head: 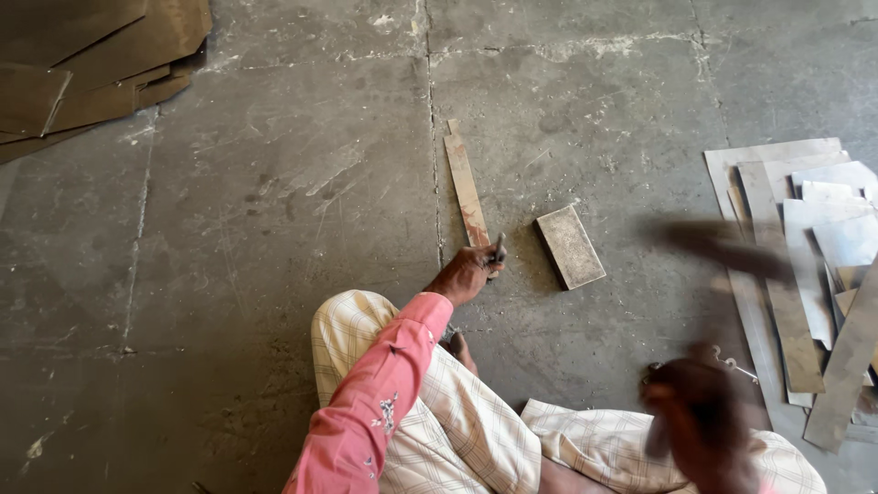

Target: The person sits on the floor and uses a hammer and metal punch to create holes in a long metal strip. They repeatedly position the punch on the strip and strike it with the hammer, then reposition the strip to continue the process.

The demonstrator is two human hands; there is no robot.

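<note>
On the concrete floor [274,229], the left hand [466,273] is closed around a small metal tool [498,249] pressed on a long rusty strip [465,187] at 12 o'clock, while the blurry right hand [700,416] grips a hammer [722,249].

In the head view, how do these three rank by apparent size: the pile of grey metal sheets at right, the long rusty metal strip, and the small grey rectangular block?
1. Pile of grey metal sheets, clearly largest.
2. Long rusty metal strip, held at its near end by the left hand.
3. Small grey rectangular block: shorter but wider, so this ranking is unsure.
</note>
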